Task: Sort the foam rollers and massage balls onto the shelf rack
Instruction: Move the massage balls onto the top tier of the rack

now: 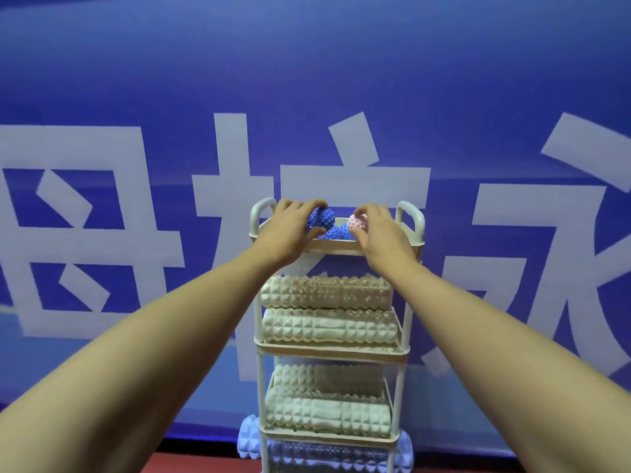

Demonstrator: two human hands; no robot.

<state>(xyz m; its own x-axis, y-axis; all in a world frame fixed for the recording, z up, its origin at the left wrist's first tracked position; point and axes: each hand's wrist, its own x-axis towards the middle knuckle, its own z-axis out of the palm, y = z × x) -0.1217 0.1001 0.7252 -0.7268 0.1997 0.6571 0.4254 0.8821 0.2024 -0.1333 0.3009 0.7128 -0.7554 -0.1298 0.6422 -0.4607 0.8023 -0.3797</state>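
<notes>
**Operator:** State the current step, working left to right.

**Technician:** Massage-ball placement on the top tier of the white metal-framed shelf rack (256, 213). The left hand (290, 230) has its fingers curled round a dark blue spiked rubber massage ball (319, 218), held over the tray at about 10 o'clock from the tray's centre. A second dark blue spiked ball (336, 233) lies in the tray between the hands. At about 2 o'clock, the right hand (382, 233) pinches a pale pink spiked massage ball (358, 224) between thumb and curled fingers (whether either held ball already touches the tray floor cannot be determined).

**Operator:** And the rollers?

**Technician:** Cream ridged foam rollers (327, 327) are stacked on the second tier and more on the third; pale blue ridged foam rollers (249, 438) sit at the bottom, at 6 o'clock.

**Operator:** Required next move?

**Technician:** Probably: lower both balls until seated inside the tray lip, beside the resting ball, then release. Set them down rather than dropping, since round balls may roll against the rim.
</notes>
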